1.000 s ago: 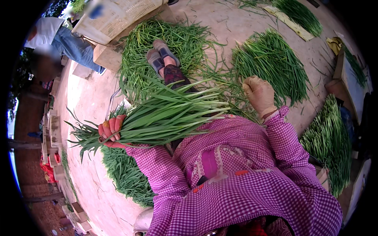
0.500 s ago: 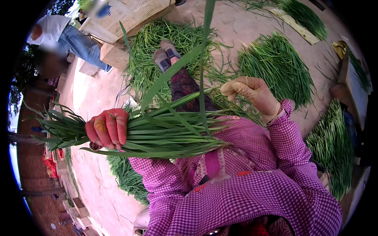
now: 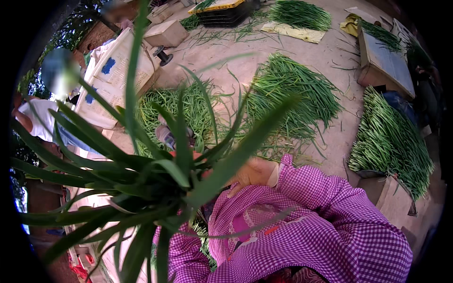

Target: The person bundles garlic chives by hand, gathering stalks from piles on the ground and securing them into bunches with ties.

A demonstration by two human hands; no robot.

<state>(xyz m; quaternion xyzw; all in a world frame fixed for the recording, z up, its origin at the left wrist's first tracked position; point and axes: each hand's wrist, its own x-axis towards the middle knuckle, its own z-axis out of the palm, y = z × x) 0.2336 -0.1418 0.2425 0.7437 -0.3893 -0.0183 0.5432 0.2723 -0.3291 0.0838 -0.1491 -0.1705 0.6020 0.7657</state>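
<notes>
A thick bundle of long green leaves [image 3: 141, 184] is raised close to the camera, its tips fanning out toward me and filling the left half of the view. My left hand [image 3: 178, 153] is almost hidden behind the bundle; only a sliver of fingers shows where it grips the stalks. My right hand [image 3: 255, 172], coming out of a purple checked sleeve [image 3: 330, 207], curls against the bundle's lower end, its fingers partly behind a blurred leaf.
Heaps of the same green leaves lie on the dirt ground: one ahead [image 3: 292, 94], one under my foot [image 3: 188, 111], one at right [image 3: 391, 137]. A white sack [image 3: 118, 75], cardboard box [image 3: 165, 33], black crate [image 3: 222, 14] and flat board [image 3: 384, 61] stand around. A person [image 3: 33, 118] is at far left.
The bundle went from lying across my lap to pointing up at the camera. My right hand came in from the ground heap to the bundle's base.
</notes>
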